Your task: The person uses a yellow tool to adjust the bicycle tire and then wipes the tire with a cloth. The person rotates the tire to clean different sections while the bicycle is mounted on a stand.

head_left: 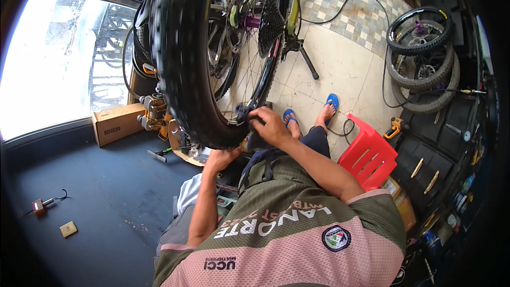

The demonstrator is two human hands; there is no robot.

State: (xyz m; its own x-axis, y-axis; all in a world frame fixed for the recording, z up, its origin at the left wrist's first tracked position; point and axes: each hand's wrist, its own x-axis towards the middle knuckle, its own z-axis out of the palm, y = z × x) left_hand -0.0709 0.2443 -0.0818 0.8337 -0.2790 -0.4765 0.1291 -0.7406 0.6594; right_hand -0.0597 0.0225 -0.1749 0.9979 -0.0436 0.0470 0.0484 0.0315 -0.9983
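Pinching a dark cloth (245, 112) against the rim of the big black tyre (180, 58), the right hand (271, 125) is clenched around the rag, its knuckles turned up toward the camera. The left hand (222, 158) sits just below, at about seven o'clock from the right one, pressed up against the underside of the tyre; whether its fingers are curled or flat cannot be told, since the tread hides them. The tyre belongs to the rear wheel of a yellow-green bicycle (276, 0), whose cassette (270, 24) and spokes show at twelve o'clock from the hands. At three o'clock stands a red plastic stool (369, 154), and between it and the hands rest the person's feet in blue sandals (332, 101) on the tiled floor (340, 58). Spare wheels (422, 58) are stacked at two o'clock. At nine o'clock lies a cardboard box (118, 122), and farther out, at eight o'clock, a small hanging scale (40, 205) lies on the dark mat.
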